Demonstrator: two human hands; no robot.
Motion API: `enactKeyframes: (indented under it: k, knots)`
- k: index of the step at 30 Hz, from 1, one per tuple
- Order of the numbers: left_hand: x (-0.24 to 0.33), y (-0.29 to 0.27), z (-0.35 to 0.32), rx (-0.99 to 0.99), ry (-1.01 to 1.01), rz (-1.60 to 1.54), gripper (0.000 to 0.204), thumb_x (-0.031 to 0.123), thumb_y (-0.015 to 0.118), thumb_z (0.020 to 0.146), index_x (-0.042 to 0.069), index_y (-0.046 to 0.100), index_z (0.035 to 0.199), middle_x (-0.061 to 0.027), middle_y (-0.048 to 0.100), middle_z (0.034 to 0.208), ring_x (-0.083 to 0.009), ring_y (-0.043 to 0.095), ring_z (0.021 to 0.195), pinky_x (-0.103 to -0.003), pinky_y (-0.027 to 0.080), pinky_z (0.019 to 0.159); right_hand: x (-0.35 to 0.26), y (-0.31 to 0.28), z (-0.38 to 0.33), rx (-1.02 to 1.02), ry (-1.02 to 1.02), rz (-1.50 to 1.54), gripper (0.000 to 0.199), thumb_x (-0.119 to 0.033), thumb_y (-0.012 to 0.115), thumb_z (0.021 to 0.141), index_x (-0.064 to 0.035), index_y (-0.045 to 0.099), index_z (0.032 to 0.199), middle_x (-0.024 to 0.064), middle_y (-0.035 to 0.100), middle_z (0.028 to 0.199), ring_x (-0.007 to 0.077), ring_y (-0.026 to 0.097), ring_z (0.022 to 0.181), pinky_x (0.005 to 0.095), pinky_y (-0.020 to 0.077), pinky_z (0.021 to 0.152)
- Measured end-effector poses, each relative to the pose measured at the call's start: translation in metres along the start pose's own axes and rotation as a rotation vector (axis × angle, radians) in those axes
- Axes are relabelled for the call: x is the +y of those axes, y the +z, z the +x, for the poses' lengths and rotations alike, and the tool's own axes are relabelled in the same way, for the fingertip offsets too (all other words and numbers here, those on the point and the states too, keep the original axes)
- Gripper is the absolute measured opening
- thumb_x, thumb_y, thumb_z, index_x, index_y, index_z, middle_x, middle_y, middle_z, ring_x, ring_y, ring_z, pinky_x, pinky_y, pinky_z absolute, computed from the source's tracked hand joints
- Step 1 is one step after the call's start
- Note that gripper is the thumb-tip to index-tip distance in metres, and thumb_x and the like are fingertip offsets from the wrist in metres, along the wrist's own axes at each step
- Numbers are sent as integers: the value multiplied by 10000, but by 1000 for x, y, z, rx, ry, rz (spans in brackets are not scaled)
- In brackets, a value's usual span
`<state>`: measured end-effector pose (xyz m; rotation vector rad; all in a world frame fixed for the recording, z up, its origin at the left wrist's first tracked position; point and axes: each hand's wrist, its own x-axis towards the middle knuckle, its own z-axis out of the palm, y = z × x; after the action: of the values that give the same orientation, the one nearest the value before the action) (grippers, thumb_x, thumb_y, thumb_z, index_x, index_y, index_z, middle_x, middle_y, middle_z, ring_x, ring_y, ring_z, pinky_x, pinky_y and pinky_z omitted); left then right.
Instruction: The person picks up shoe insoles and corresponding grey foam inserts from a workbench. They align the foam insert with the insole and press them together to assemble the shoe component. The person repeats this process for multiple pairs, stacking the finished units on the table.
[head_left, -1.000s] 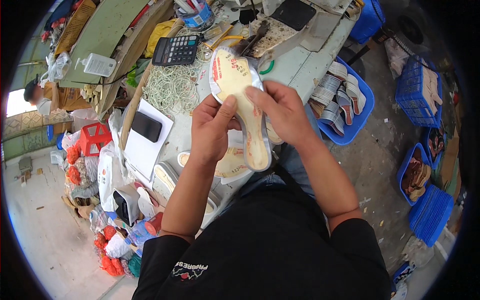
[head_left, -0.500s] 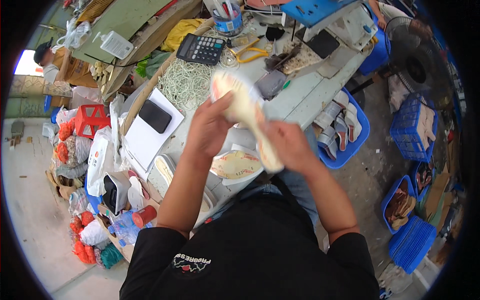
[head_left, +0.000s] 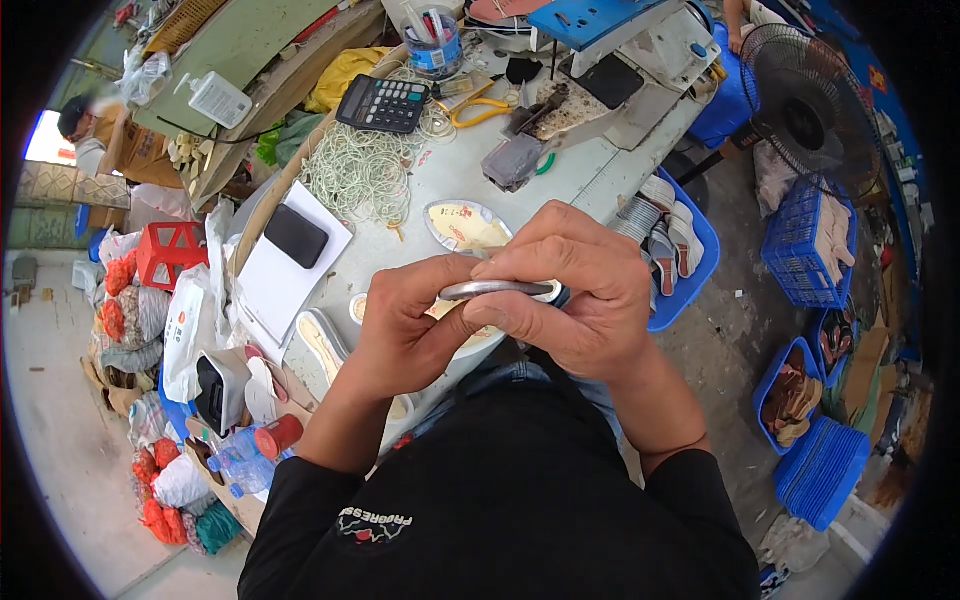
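Both hands are closed on a thin insole [head_left: 494,288], turned edge-on toward me so its grey rim shows. My left hand [head_left: 412,318] pinches its left end between thumb and fingers. At the other end, my right hand [head_left: 575,285] grips with the thumb below and the fingers above. Most of its face is turned away from view. Just beyond the hands, a cream insole [head_left: 462,224] with red print lies on the worktable [head_left: 590,190]. Further cream pieces lie below the hands, partly hidden. A pale sole [head_left: 322,342] rests left of my left hand.
Paper with a phone [head_left: 296,236], tangled cord [head_left: 358,170], a calculator [head_left: 380,104] and yellow-handled pliers [head_left: 480,112] lie on the table. A blue basin [head_left: 690,290] of shoes stands at the right, near a fan [head_left: 803,122]. Plastic bottles [head_left: 240,462] sit at lower left.
The held insole has turned from showing its cream face to edge-on. My hands have come closer together, and the printed insole beyond them now shows clearly.
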<state>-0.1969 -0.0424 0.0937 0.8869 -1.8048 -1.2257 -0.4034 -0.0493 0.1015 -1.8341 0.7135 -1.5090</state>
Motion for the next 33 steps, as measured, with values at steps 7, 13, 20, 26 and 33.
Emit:
enactKeyframes:
  k: [7,13,20,26,33]
  knots:
    - [-2,-4,4,-4,226,233,315,-21,770,771,38,722,1077,-126,766,995,-305,755,922,-366,585,812,-2,7,-3,57,-73,-22,205,-102,889,747,-48,782,913,65,677,778,206,614,712,314,481,635]
    - [-8,-10,-4,-74,145,326,295,-5,764,798,33,716,1087,-121,762,971,-296,749,913,-375,585,797,12,10,-15,-5,-79,-71,339,-86,886,759,-26,759,1068,91,703,897,207,640,787,320,504,688]
    - [-60,-34,-35,415,-482,-716,476,202,704,1003,-32,550,1389,-151,665,1319,-238,647,1215,-403,481,1088,56,42,-85,-104,242,-421,770,-122,805,820,-92,486,1520,135,640,1111,343,670,902,435,547,759]
    - [-87,-63,-83,-251,-249,675,795,103,872,753,69,529,1469,-169,575,1439,-346,561,1324,-440,438,1144,115,27,-116,-141,526,-569,704,-179,728,820,-74,538,1489,176,600,1161,378,646,994,469,549,847]
    - [-111,-64,-83,-378,-118,807,608,84,865,694,64,628,1254,-136,660,1160,-358,645,1091,-448,526,949,139,30,-89,-189,401,-769,592,-219,724,836,-34,607,1386,165,597,1259,360,540,1199,486,420,1031]
